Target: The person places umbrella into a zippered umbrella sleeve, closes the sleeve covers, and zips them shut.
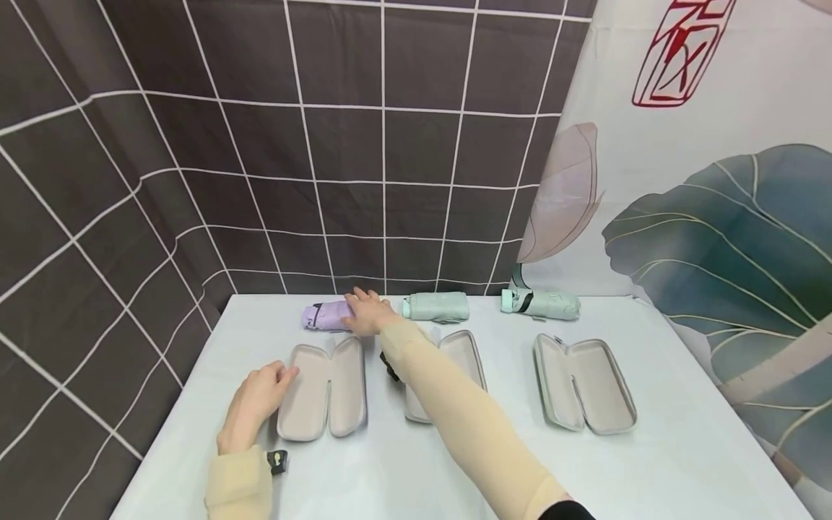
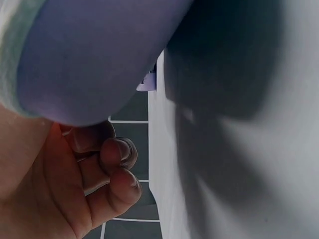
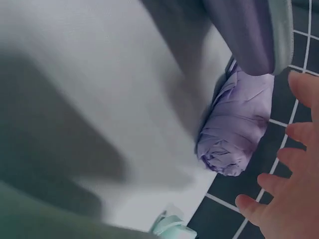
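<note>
A purple folded umbrella (image 1: 327, 315) lies at the back of the white table. Over its right end reaches my right hand (image 1: 369, 312); the right wrist view shows that hand's fingers spread apart, close by the purple bundle (image 3: 234, 119). An unfolded pale grey hard case (image 1: 312, 397) lies in front, both halves facing up. My left hand (image 1: 256, 401) is beside its left rim, fingertips overlapping the rim in the head view. In the left wrist view, its fingers (image 2: 124, 186) are loosely bent with nothing between them, and the case's rounded shell (image 2: 94, 55) covers part of the hand.
A second open case (image 1: 464, 354) sits partly under my right forearm, and a third (image 1: 601, 393) lies to the right. Two mint green folded umbrellas, one in the middle (image 1: 437, 308) and one at right (image 1: 546, 304), line the table's back edge. Gridded dark cloth (image 1: 338, 144) hangs behind.
</note>
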{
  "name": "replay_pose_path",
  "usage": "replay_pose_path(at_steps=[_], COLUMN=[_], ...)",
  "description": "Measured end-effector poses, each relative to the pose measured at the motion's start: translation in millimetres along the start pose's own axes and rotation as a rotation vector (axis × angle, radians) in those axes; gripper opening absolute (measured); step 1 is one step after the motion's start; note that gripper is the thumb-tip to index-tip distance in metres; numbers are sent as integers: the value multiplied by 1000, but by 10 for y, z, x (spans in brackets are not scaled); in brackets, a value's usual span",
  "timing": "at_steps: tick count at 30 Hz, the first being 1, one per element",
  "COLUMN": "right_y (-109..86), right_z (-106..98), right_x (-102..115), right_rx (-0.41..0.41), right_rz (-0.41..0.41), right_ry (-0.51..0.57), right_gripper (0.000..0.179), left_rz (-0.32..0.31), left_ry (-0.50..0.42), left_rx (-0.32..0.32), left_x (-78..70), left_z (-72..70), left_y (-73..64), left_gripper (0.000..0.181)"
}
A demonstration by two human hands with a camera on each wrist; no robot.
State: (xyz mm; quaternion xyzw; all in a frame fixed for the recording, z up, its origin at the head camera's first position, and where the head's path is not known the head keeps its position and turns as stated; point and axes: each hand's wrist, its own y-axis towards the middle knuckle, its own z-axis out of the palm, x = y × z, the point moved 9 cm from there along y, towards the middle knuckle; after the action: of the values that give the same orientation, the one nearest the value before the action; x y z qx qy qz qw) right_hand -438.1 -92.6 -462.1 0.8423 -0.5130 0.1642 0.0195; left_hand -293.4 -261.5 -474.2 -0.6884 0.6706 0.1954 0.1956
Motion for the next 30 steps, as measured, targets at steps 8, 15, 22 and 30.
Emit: replay_pose_path(at_steps=[8, 15, 22, 30], right_y=[67, 115, 168, 207], right_z=[146, 171, 128, 253], right_x=[83, 88, 88, -29], right_rx=[81, 59, 29, 38], right_rz=[-8, 27, 49, 117], right_ry=[-51, -90, -149, -63], right_gripper=[66, 70, 72, 77], left_rz=[1, -4, -14, -37], left_ry=[5, -15, -18, -30], left_rx=[-1, 2, 14, 26], left_x=[-17, -20, -13, 27], left_z=[-15, -11, -15, 5], left_y=[31, 44, 28, 30], left_gripper=[33, 34, 34, 34])
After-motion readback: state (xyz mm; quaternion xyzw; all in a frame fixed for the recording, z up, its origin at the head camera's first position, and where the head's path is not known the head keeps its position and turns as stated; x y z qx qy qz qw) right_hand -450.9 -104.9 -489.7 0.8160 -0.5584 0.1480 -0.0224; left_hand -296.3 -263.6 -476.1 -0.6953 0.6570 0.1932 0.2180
